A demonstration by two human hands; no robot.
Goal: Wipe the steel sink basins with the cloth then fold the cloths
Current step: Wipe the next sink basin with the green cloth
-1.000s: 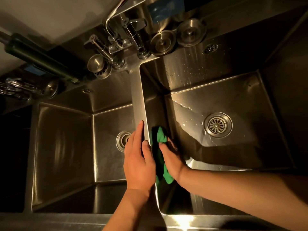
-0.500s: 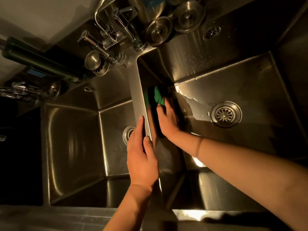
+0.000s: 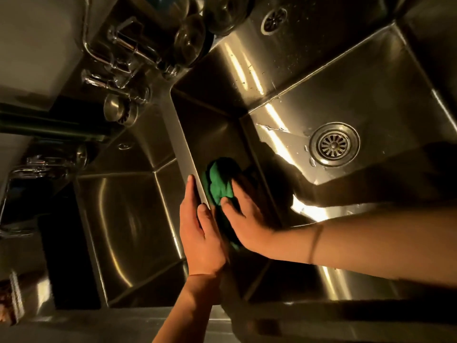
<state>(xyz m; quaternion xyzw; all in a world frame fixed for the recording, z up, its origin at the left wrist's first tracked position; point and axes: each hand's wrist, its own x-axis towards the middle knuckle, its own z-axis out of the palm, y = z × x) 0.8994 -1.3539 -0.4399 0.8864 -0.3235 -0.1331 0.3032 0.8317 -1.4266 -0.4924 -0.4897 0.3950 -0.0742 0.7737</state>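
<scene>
The right hand (image 3: pixel 249 219) lies flat with fingers spread, pressing the green cloth (image 3: pixel 218 179) against the left wall of the right basin (image 3: pixel 346 100), just beside the divider (image 3: pixel 183 144). The left hand (image 3: pixel 200 233) rests on that divider with straight fingers, holding nothing. The left basin (image 3: pixel 123 219) lies beyond it. Water beads near the drain (image 3: pixel 333 144). Taps (image 3: pixel 118 53) stand at the far left.
</scene>
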